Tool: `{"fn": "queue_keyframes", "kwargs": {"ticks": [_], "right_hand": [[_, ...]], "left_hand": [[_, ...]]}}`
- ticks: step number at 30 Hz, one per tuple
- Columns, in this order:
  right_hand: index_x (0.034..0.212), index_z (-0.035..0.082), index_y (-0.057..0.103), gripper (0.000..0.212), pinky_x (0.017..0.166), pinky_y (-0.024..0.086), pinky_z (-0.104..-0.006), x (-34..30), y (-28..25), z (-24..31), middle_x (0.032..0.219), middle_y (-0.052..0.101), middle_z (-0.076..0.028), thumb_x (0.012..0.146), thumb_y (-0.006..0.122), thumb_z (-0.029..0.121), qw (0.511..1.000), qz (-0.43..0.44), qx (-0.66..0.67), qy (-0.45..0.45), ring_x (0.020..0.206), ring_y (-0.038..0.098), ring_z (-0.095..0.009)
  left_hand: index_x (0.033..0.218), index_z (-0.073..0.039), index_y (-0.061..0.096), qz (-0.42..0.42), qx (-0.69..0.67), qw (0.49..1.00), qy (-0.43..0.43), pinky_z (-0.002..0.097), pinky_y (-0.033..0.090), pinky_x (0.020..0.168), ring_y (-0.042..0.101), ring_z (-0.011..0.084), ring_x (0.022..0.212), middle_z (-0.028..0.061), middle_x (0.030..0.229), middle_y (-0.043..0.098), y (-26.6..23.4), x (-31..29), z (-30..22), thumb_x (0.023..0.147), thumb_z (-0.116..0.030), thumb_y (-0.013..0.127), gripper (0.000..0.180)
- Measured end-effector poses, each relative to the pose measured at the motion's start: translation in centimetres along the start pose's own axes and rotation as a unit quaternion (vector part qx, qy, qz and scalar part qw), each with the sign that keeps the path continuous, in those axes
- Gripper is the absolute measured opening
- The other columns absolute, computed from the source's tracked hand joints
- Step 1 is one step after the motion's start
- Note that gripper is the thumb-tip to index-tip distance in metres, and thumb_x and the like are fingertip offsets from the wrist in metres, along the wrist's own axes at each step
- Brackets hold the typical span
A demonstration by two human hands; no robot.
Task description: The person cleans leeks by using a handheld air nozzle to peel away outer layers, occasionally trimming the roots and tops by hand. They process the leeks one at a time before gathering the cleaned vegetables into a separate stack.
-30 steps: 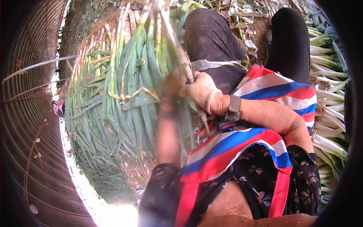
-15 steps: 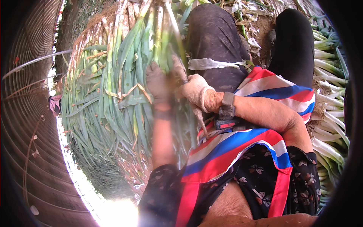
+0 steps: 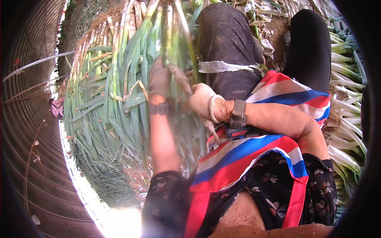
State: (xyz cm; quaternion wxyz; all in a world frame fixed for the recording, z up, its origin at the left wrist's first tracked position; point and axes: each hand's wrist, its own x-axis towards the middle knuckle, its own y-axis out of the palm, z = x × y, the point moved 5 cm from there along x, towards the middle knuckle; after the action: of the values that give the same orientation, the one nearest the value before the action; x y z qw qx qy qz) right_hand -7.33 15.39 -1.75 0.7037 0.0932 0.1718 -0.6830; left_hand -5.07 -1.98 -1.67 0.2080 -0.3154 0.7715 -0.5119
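Observation:
My left hand [image 3: 159, 81], in a dirty grey glove, lies over a heap of long green onions [image 3: 119, 79]. Its fingers are bent and close together among the leaves; what they hold is hidden. In a whitish glove, my right hand [image 3: 201, 102] is wrapped round a slim, muddy, stick-like tool [image 3: 182, 80]. This tool's upper end slants toward the left hand, and its lower part comes out below my right fist toward the apron. Just above the hands, a pale onion stalk [image 3: 169, 27] stands out, blurred lower down.
Cut white-stemmed onions [image 3: 345, 123] lie in a row on the right. Dry peelings [image 3: 266, 37] litter the ground past my knees. A ribbed curved wall [image 3: 31, 131] rises at the left, with a pink shoe-like thing [image 3: 58, 108] by its base. My striped apron [image 3: 238, 158] covers my lap.
My left hand has shifted a little left and up along the onion leaves. My right hand has drawn slightly left with the tool, whose upper end now tilts further left.

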Motion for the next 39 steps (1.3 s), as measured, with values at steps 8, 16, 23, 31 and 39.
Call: {"fn": "queue_keyframes", "kwargs": {"ticks": [8,16,23,31,39], "right_hand": [[0.093,-0.002,0.062,0.035,0.063,0.049,-0.0349,-1.5,-0.9,-2.3,0.077,0.063,-0.009,0.065,0.075,0.015,0.923,-0.144,0.321,0.158,0.066,0.060,-0.021],[0.095,-0.007,0.062,0.031,0.069,0.051,-0.0388,1.0,0.5,-3.0,0.082,0.065,-0.021,0.075,0.071,0.014,0.862,-0.127,0.464,0.159,0.078,0.066,-0.032],[0.096,-0.007,0.060,0.032,0.069,0.050,-0.0382,-1.3,-0.6,-1.1,0.085,0.064,-0.020,0.074,0.070,0.012,0.909,-0.157,0.366,0.121,0.078,0.065,-0.031],[0.097,-0.008,0.061,0.031,0.067,0.049,-0.0381,0.8,-3.9,-1.1,0.084,0.063,-0.019,0.073,0.070,0.010,0.892,-0.163,0.404,0.118,0.072,0.063,-0.029],[0.099,-0.008,0.061,0.035,0.069,0.050,-0.0371,2.2,-2.5,-2.2,0.084,0.065,-0.019,0.072,0.071,0.012,0.899,-0.171,0.395,0.085,0.075,0.064,-0.028]], "left_hand": [[0.088,0.002,0.066,-0.010,0.230,0.973,0.033,0.0407,0.048,0.077,0.060,0.0359,0.089,0.0220,0.087,0.064,1.5,0.8,-1.9,0.067,-0.028,0.070,0.037],[0.072,-0.002,0.057,-0.111,0.216,0.959,0.149,0.0452,0.048,0.063,0.060,0.0393,0.073,0.0221,0.074,0.060,2.9,0.1,-0.1,0.071,-0.026,0.073,0.028],[0.091,-0.003,0.059,-0.086,0.189,0.975,0.080,0.0471,0.049,0.064,0.063,0.0389,0.075,0.0223,0.078,0.063,2.6,-1.9,-0.1,0.081,-0.028,0.063,0.027],[0.100,-0.005,0.059,0.001,0.170,0.985,0.028,0.0463,0.048,0.067,0.062,0.0394,0.080,0.0197,0.085,0.065,2.1,-5.5,-1.1,0.086,-0.035,0.056,0.033],[0.104,-0.004,0.058,0.011,0.158,0.983,0.092,0.0437,0.049,0.066,0.063,0.0386,0.079,0.0209,0.086,0.065,2.3,-5.9,0.3,0.086,-0.028,0.058,0.029]]}}
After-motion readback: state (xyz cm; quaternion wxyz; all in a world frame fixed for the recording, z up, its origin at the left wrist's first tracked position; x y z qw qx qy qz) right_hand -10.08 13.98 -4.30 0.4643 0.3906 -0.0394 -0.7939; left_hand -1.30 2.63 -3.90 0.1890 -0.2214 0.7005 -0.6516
